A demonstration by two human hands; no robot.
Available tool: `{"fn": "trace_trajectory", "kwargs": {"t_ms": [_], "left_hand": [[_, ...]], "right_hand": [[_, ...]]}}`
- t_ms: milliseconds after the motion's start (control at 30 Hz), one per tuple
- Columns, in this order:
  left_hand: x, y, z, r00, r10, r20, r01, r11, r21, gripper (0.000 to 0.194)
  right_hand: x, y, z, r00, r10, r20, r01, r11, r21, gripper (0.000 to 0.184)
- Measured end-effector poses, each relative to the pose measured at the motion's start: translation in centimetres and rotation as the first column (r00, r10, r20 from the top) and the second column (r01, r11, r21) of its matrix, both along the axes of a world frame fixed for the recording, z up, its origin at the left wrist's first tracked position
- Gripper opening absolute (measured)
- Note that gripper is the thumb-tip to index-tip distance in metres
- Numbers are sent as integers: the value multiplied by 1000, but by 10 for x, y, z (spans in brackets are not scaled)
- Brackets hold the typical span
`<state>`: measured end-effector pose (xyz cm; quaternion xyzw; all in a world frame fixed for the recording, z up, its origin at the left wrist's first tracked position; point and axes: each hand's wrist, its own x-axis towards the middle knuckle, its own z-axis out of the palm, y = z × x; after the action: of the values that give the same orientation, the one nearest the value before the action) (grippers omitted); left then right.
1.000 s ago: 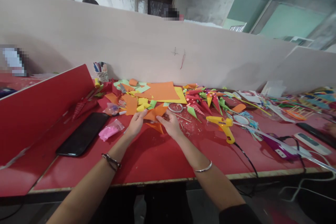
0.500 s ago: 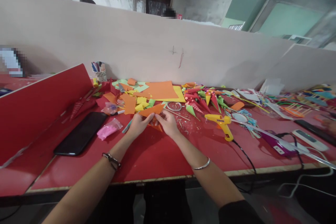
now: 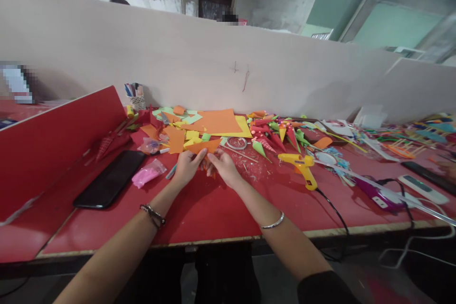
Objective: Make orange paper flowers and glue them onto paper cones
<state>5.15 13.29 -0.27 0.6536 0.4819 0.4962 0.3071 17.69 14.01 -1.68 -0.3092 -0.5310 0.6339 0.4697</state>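
A piece of orange paper [image 3: 204, 147] is held between both hands above the red table [image 3: 213, 213]. My left hand [image 3: 187, 167] grips its left side, thumb on the near face. From the right, my right hand [image 3: 225, 167] pinches it with thumb and fingers, and the two thumbs nearly meet. Part of the paper is hidden behind the fingers, so its full shape does not show. Just beyond the hands lie yellow paper scraps [image 3: 192, 137], an orange strip [image 3: 175, 140] and larger orange sheets [image 3: 219, 121].
A yellow glue gun [image 3: 301, 167] with a black cord lies to the right, near a purple power strip [image 3: 379, 194]. Small paper cones [image 3: 276, 135] are heaped behind. On the left are a black phone [image 3: 109, 178], a pink packet [image 3: 148, 174] and a red divider [image 3: 60, 147].
The thumbs and fingers have shifted slightly on the orange paper, and its lower part shows less below the hands. Everything on the table stays in place.
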Motion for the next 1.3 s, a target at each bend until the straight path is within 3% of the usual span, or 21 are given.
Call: {"fn": "trace_trajectory", "kwargs": {"t_ms": [100, 233, 467, 700, 867, 1300], "left_hand": [[0, 0, -1, 1000, -20, -11, 20, 1000, -8, 50], [0, 1, -2, 998, -1, -56, 1, 1000, -5, 53], [1, 3, -4, 981, 189, -47, -187, 981, 45, 51], [5, -1, -3, 995, 99, 4, -99, 995, 26, 53], [6, 0, -6, 995, 44, 93, -42, 999, -21, 50], [6, -3, -1, 991, -90, 97, 92, 996, -21, 50]], "right_hand": [[1, -1, -1, 992, 102, 76, -104, 994, 17, 40], [1, -3, -1, 993, 33, 115, -46, 992, 114, 40], [0, -3, -4, 991, -57, 122, 35, 985, 172, 32], [1, 1, -5, 999, -8, 31, 3, 988, 157, 29], [3, 2, -2, 997, -52, -52, 60, 984, 168, 25], [4, 0, 0, 992, -24, 126, -6, 972, 235, 40]]}}
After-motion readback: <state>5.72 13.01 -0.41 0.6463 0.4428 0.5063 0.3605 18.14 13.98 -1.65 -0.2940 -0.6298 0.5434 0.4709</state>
